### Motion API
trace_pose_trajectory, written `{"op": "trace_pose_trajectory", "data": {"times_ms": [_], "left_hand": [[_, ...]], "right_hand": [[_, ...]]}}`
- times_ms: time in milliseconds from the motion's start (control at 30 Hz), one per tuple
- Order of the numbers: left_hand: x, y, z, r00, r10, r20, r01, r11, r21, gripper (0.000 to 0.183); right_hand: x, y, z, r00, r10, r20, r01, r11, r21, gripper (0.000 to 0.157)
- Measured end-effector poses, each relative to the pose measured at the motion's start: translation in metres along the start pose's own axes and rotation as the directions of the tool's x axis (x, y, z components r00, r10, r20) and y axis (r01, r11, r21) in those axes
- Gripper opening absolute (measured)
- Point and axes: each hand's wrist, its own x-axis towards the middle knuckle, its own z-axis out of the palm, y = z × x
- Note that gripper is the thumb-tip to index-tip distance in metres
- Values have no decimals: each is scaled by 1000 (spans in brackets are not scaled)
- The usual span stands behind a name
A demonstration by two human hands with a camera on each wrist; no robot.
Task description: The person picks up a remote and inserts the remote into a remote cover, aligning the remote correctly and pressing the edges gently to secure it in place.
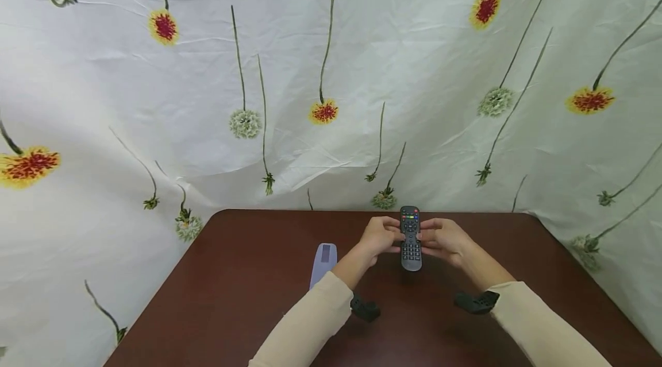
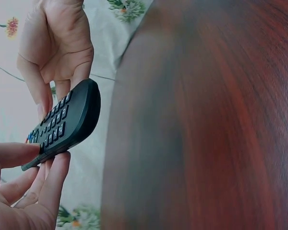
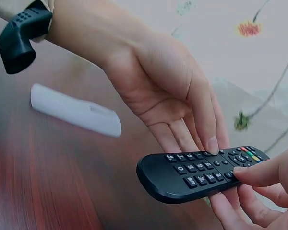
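Note:
A black remote control [image 1: 411,240] with rows of keys and a few coloured buttons is held up over the table between both hands. My left hand [image 1: 380,236] pinches its left edge, thumb on the key side and fingers behind. From the opposite edge my right hand [image 1: 446,239] grips it the same way; in the right wrist view that thumb [image 3: 259,175] lies beside the keys. A pale lavender, elongated object [image 3: 76,109] with a small darker panel lies on the table, left of my left forearm; in the head view that sleeve covers its near end.
The dark reddish-brown table [image 1: 248,275] has rounded far corners. Behind it hangs a white cloth [image 1: 289,68] printed with flowers. Black wrist-worn devices [image 1: 477,302] sit at both cuffs, below the wrists.

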Motion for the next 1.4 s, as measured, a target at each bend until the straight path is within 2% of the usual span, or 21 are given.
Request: {"op": "trace_pose_trajectory", "data": {"times_ms": [133, 333, 667, 900, 1133, 1400], "left_hand": [[-5, 12, -14, 999, 33, 33, -33, 999, 16, 30], [-19, 27, -39, 997, 58, 53, -58, 998, -11, 32], [-40, 52, -73, 991, 128, 46, -127, 992, -22, 38], [-42, 66, -87, 993, 109, 49, -106, 993, -60, 41], [-42, 68, -97, 991, 123, 46, -119, 989, -91, 39], [-44, 67, -100, 984, 165, 63, -158, 982, -98, 38]], "right_hand": [[-3, -10, 10, 1000, -23, 8, 23, 999, 24, 47], [-6, -23, 28, 997, -35, 72, 29, 997, 74, 48], [-5, -48, 53, 991, -24, 135, 3, 988, 152, 49], [-5, -69, 60, 986, -27, 164, 2, 989, 150, 47], [-4, -79, 67, 977, -51, 207, 23, 991, 135, 37], [-4, -80, 70, 968, -136, 209, 126, 990, 61, 30]]}}
